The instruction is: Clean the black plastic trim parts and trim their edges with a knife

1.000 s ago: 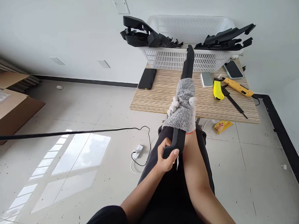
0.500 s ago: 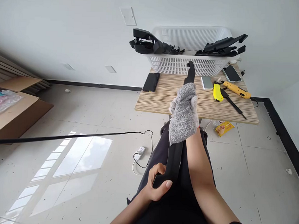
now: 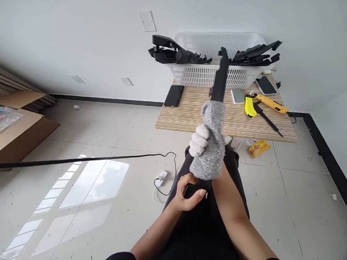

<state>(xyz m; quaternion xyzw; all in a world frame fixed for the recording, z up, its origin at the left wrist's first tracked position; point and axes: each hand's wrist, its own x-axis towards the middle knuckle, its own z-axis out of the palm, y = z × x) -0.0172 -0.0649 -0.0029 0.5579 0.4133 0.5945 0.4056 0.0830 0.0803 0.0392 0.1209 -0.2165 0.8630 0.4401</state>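
The long black plastic strip (image 3: 219, 76) is gripped at two stations so that it stays stiff along its length: the bare left hand (image 3: 188, 192) clamps its near end over the lap, and the right hand (image 3: 208, 147) (in a grey knit glove) is wrapped around its middle. Both forearms converge toward 12 o'clock, and the strip's far tip points at the white basket (image 3: 213, 72) on the table (image 3: 188, 117).

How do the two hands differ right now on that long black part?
The right hand wears a grey knit glove; the left hand is bare. The right hand wraps the long black part around its middle, nearer the table; the left hand grips its near end, above the lap. Both are closed on the same part.
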